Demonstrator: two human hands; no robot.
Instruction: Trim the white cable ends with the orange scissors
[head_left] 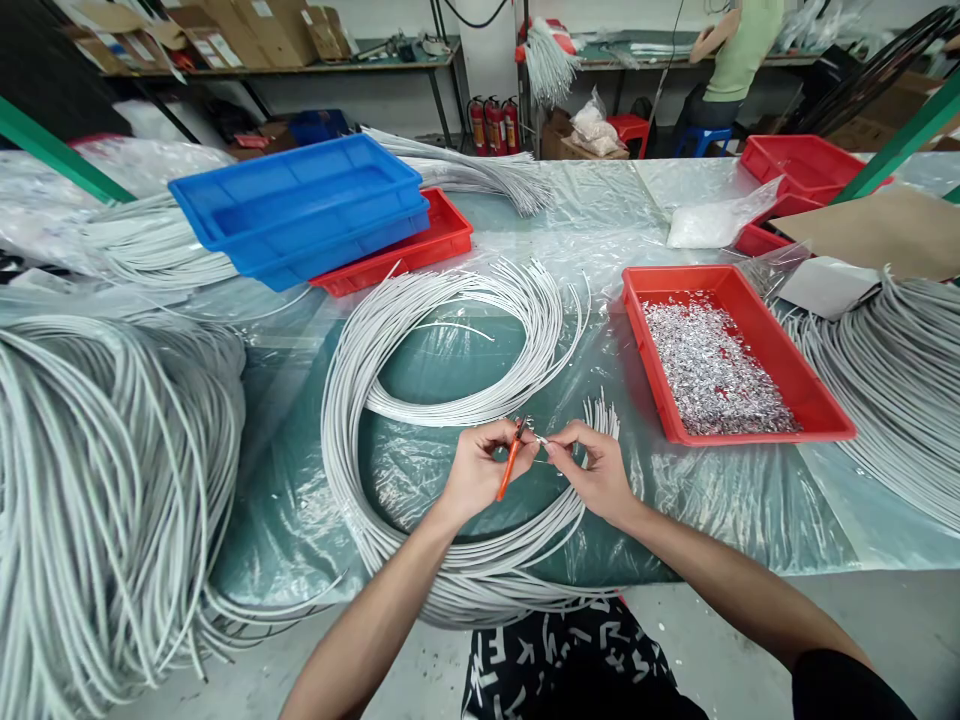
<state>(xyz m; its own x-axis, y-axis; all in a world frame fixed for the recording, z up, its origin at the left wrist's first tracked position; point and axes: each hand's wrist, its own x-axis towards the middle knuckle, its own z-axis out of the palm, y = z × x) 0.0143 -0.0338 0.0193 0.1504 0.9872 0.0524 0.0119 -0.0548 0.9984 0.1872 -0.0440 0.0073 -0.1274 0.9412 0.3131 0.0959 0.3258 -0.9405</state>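
Observation:
My left hand point(478, 468) is closed around a small orange-handled tool point(511, 462) with a dark tip, its exact kind not clear. The fingertips of my right hand point(596, 470) pinch what looks like the end of a cable, with something small and silvery point(540, 438) at it, too small to make out. Both hands almost meet over a coil of white-grey cables point(341, 420) on the plastic-covered table point(720, 510). Just beyond my right fingers, a bunch of cut cable ends point(602, 412) points away from me.
At the right stands a red tray point(649, 345) of small shiny metal pieces, beside a grey cable bundle point(892, 370). A large cable heap point(112, 480) lies left. Blue trays point(300, 200) rest on a red tray point(442, 240) behind. A person point(739, 60) sits at the back bench.

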